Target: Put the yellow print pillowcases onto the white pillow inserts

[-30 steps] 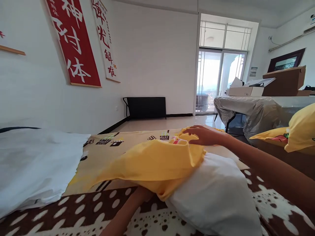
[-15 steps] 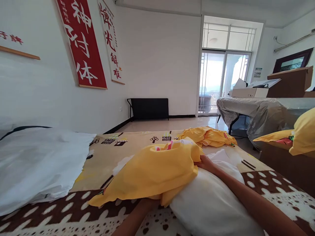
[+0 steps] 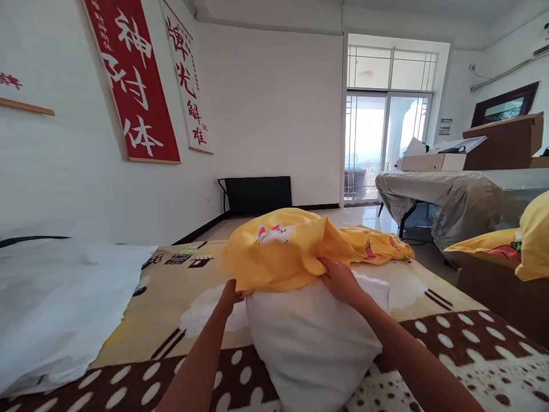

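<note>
A yellow pillowcase (image 3: pixel 278 257) with a white cat print billows up over the far end of a white pillow (image 3: pixel 309 343). My left hand (image 3: pixel 231 293) is closed on the near left edge of the pillowcase opening. On the opposite side, my right hand (image 3: pixel 341 279) grips the near right edge of it, just above the pillow. The pillow's near part lies bare on the patterned blanket (image 3: pixel 167 309) and points toward me. How far the pillow reaches inside the cloth is hidden.
More crumpled yellow cloth (image 3: pixel 381 243) lies behind on the right. A large white pillow or cloth (image 3: pixel 60 303) covers the left side. Yellow pillows (image 3: pixel 534 246) rest on a brown box (image 3: pixel 501 303) at the right. A plastic-covered table (image 3: pixel 441 189) holds cardboard boxes.
The yellow pillowcase has been swung away from me and opened out over the pillow's far end. My left hand has come out from beneath the cloth to its left edge.
</note>
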`<action>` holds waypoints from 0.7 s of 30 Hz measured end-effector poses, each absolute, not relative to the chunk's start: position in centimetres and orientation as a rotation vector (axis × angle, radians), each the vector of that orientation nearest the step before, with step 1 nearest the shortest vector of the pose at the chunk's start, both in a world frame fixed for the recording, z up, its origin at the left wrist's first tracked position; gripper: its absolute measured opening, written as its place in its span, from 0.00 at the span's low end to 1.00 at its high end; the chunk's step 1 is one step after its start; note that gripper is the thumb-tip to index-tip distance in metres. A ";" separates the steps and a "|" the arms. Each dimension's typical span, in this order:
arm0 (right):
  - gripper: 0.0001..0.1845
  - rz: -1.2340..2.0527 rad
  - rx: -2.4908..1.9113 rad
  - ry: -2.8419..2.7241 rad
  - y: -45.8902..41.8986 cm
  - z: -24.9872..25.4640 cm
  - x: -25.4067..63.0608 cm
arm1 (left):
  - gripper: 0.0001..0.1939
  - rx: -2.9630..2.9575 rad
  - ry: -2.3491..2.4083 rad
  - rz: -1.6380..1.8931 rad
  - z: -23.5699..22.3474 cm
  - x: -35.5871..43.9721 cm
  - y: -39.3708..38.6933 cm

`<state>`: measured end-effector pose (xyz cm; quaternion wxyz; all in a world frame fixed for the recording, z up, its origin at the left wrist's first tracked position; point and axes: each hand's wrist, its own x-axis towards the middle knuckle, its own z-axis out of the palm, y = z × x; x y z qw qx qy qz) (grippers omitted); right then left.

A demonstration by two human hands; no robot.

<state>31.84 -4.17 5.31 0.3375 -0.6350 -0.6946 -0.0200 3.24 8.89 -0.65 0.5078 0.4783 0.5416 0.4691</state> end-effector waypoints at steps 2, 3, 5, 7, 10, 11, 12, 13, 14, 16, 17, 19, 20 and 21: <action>0.19 -0.002 -1.691 -1.846 -3.6 2.4 31.9 | 0.16 1.023 1.296 1.118 -2.1 2.7 8.6; 0.20 0.014 -1.717 -1.840 -3.4 1.1 31.9 | 0.17 0.976 1.278 1.115 -2.8 2.6 8.3; 0.22 0.034 -1.760 -1.811 -2.9 -0.8 31.9 | 0.20 0.932 1.220 1.092 -3.8 2.6 7.2; 0.21 0.045 -1.765 -1.785 -2.5 -1.6 32.1 | 0.22 0.944 1.165 1.022 -4.1 3.4 6.0; 0.17 0.053 -1.742 -1.760 -2.7 -1.2 32.7 | 0.32 1.004 1.109 0.937 -3.8 5.8 4.3; 0.16 0.053 -1.731 -1.754 -2.8 -1.0 32.9 | 0.36 1.048 1.092 0.944 -3.5 6.7 3.8; 0.16 0.046 -1.710 -1.743 -3.1 -0.8 33.0 | 0.40 1.098 1.082 0.972 -3.1 7.5 3.4; 0.15 0.021 -1.677 -1.722 -3.3 -0.6 33.1 | 0.41 1.146 1.071 1.013 -2.5 8.1 3.1; 0.14 -0.032 -1.634 -1.692 -3.6 -0.3 33.2 | 0.41 1.194 1.072 1.063 -1.9 8.6 2.8; 0.11 -0.215 -1.518 -1.636 -4.3 0.2 33.2 | 0.35 1.263 1.132 1.179 -0.6 8.8 2.7; 0.09 -0.320 -1.449 -1.624 -4.6 0.5 33.2 | 0.33 1.272 1.186 1.231 0.0 8.6 2.8; 0.08 -0.492 -1.326 -1.644 -5.3 1.1 32.9 | 0.30 1.264 1.316 1.328 1.0 7.3 3.4; 0.08 -0.550 -1.276 -1.667 -5.6 1.4 32.5 | 0.31 1.245 1.385 1.359 1.3 6.3 3.9; 0.08 -0.593 -1.237 -1.694 -6.0 1.6 32.1 | 0.32 1.261 1.456 1.346 1.4 5.3 4.3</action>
